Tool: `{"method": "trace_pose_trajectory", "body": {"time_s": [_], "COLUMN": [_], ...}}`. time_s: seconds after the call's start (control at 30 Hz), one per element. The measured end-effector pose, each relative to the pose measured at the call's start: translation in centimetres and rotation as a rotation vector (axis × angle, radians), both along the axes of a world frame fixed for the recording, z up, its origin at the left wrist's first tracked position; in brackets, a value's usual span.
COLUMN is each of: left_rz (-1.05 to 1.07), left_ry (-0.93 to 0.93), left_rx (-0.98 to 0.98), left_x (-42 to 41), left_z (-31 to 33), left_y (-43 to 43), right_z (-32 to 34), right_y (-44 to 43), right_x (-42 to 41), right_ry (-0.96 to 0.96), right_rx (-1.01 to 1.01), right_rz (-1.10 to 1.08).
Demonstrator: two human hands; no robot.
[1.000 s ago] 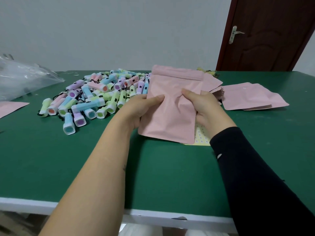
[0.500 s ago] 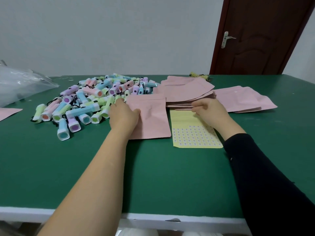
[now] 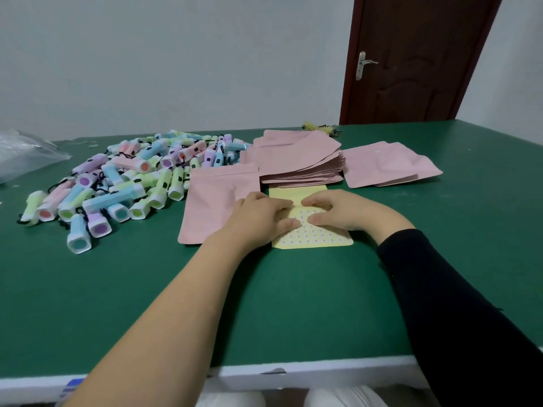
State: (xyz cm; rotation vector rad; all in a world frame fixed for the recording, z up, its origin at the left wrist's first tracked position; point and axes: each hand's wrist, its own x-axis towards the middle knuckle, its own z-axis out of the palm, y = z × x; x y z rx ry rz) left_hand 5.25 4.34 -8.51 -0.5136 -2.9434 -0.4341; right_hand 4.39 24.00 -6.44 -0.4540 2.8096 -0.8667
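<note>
A yellow sticker sheet [image 3: 318, 237] with rows of small dots lies flat on the green table [image 3: 147, 289]. My left hand [image 3: 258, 220] rests on the sheet's left part and overlaps the edge of a flat pink pouch [image 3: 211, 201] beside it. My right hand [image 3: 345, 210] lies on the sheet's right part, with bent fingers and the thumb tip touching the dots. The two hands nearly meet over the sheet. Whether the right fingers pinch a sticker cannot be seen.
A pile of pastel mini flashlights [image 3: 117, 183] lies at the left. Behind the sheet is a stack of pink pouches [image 3: 299, 163], with more pouches [image 3: 388, 163] to the right. A clear plastic bag [image 3: 23, 154] sits at the far left.
Both hands laid the pink pouch down flat at the left. Then both hands moved onto the yellow sticker sheet, which the lifted pouch had mostly covered.
</note>
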Motion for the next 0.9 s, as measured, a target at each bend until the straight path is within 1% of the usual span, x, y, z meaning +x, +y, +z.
{"method": "trace_pose_trajectory", "body": {"time_s": [0.07, 0.2, 0.33, 0.43, 0.9], "left_rz": [0.017, 0.049, 0.069, 0.085, 0.104], "left_ry": [0.011, 0.033, 0.054, 0.073, 0.067], "left_rx": [0.019, 0.078, 0.145, 0.14, 0.144], "left_x": [-0.1, -0.2, -0.1, 0.0, 0.3], "left_z": [0.0, -0.1, -0.2, -0.2, 0.0], "left_y": [0.3, 0.6, 0.7, 0.9, 1.1], "right_z": [-0.3, -0.8, -0.9, -1.0, -0.4], "right_y": [-0.5, -1.4, -1.6, -1.8, -2.5], "right_x": [0.1, 0.1, 0.0, -0.1, 0.7], "right_ry": [0.027, 0.159, 0.241, 0.292, 0.342], "right_rx": [0.015, 0.027, 0.025, 0.041, -0.082], "right_rz": [-0.037, -0.14, -0.16, -0.176, -0.166]}}
